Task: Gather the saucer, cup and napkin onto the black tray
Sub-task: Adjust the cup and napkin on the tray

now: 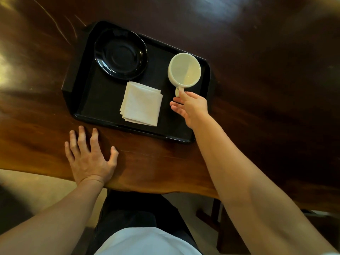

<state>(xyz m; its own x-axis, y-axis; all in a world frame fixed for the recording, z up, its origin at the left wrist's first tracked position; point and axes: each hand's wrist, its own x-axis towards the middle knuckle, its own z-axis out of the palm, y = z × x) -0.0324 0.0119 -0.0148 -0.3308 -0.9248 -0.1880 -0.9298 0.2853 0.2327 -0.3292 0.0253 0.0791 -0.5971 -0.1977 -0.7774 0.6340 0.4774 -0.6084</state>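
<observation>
A black tray (88, 100) lies on the dark wooden table. A glossy black saucer (120, 54) sits in its far left corner. In the tray's middle lies a folded white napkin (141, 103). An empty white cup (184, 69) stands upright at the tray's right side, its handle pointing toward me. My right hand (191, 107) is at that handle, with thumb and forefinger on it and the other fingers spread. My left hand (90, 157) lies flat on the table just in front of the tray, fingers apart, holding nothing.
The wooden table (257, 89) stretches wide to the right and behind the tray. Its near edge runs just behind my left wrist. Below the edge I see my dark trousers, a white shirt and a table leg (215, 210).
</observation>
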